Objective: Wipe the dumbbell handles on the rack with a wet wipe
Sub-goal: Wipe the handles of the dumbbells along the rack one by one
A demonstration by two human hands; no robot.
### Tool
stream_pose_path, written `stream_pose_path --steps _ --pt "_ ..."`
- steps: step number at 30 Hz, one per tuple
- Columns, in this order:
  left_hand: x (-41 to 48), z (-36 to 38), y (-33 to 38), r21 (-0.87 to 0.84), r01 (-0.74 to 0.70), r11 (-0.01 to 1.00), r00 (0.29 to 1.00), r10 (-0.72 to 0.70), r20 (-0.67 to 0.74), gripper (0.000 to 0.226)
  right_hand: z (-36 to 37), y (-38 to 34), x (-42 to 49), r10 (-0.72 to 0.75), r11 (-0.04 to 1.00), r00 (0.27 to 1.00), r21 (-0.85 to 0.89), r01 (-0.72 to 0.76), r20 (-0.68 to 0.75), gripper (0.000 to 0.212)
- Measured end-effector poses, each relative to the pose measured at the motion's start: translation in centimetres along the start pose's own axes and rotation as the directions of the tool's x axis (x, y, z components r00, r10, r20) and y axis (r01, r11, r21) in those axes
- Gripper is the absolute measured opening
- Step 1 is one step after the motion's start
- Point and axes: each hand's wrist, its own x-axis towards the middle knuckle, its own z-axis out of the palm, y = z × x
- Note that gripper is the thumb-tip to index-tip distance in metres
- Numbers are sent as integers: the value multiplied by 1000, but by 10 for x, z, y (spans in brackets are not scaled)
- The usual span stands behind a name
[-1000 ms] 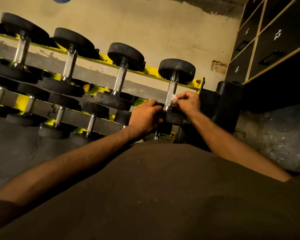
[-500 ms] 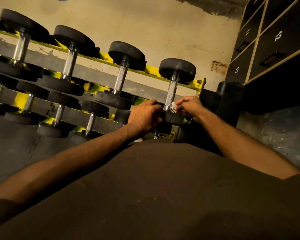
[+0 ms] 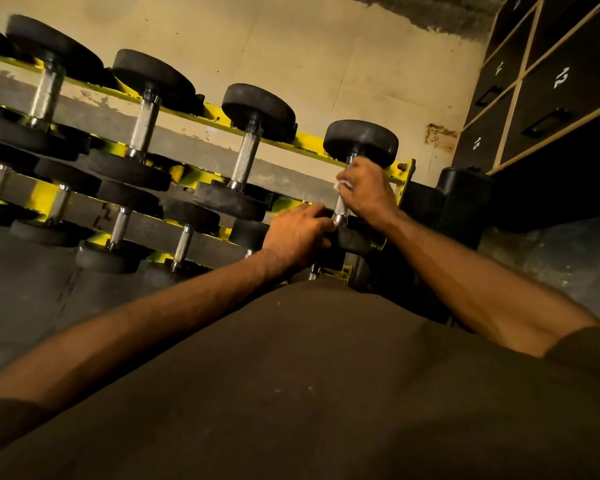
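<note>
A yellow rack (image 3: 312, 140) holds rows of black dumbbells with chrome handles. The rightmost top dumbbell (image 3: 361, 142) has its handle wrapped by my right hand (image 3: 368, 194), which grips it with a white wet wipe (image 3: 343, 184) showing at the fingers. The hand sits high on the handle, just under the upper head. Only the handle's low end shows below my fingers. My left hand (image 3: 297, 233) holds the lower head of the same dumbbell, fingers curled over its edge.
Other dumbbells stand to the left on the top tier, such as one (image 3: 253, 147) with a knurled handle, and smaller ones on the lower tier (image 3: 118, 226). Dark numbered lockers (image 3: 548, 81) fill the right side. A black bin (image 3: 465, 195) stands beside the rack.
My right hand slid with the wipe from the bottom of the handle up to just under the top head. My left hand stayed on the lower head.
</note>
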Motion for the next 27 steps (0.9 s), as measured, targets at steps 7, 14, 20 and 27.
stream_pose_path --steps 7,14,20,27 --pt "-2 -1 0 14 -9 1000 999 9 32 30 -14 -44 21 -45 864 853 -409 295 520 14" --pt "-5 1 -6 -10 -5 1000 1000 5 9 29 -4 -28 8 -121 936 906 -257 240 404 10" --pt "-4 0 -8 -36 10 999 1000 -10 -13 27 0 4 -5 85 991 995 108 -79 -54 5" --pt "-3 3 -8 -85 18 996 999 -21 -32 27 16 22 -27 358 834 933 443 -329 17 8"
